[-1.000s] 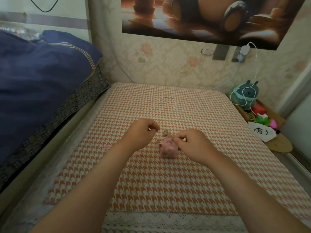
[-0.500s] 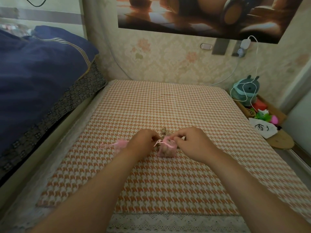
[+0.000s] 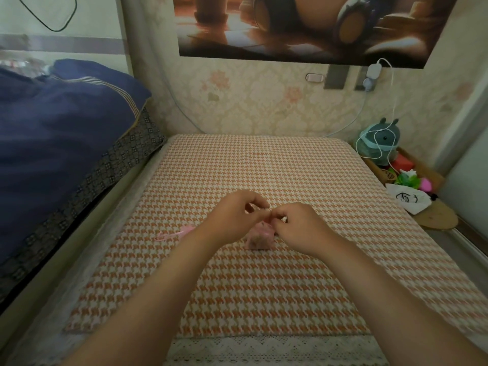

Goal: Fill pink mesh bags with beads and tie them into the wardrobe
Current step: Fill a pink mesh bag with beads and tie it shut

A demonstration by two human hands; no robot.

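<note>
On the houndstooth mat (image 3: 264,167), a filled pink mesh bag (image 3: 260,237) sits under both hands.
Right hand (image 3: 298,225) pinches the bag's neck; left hand (image 3: 233,216) fingers are curled in a pinch right beside it, can't tell what they hold. Flat second pink bag (image 3: 184,230) lies beside the left wrist.

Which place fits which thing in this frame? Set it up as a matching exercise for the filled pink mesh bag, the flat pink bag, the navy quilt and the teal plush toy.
Things:
1 navy quilt
2 filled pink mesh bag
3 teal plush toy
4 flat pink bag

Places:
A at the fingertips of the left hand and right hand
B far left, off the checked cloth
C on the cloth, left of the hands
D right of the cloth, white cable draped over it

Pairs: 1-B, 2-A, 3-D, 4-C
</note>
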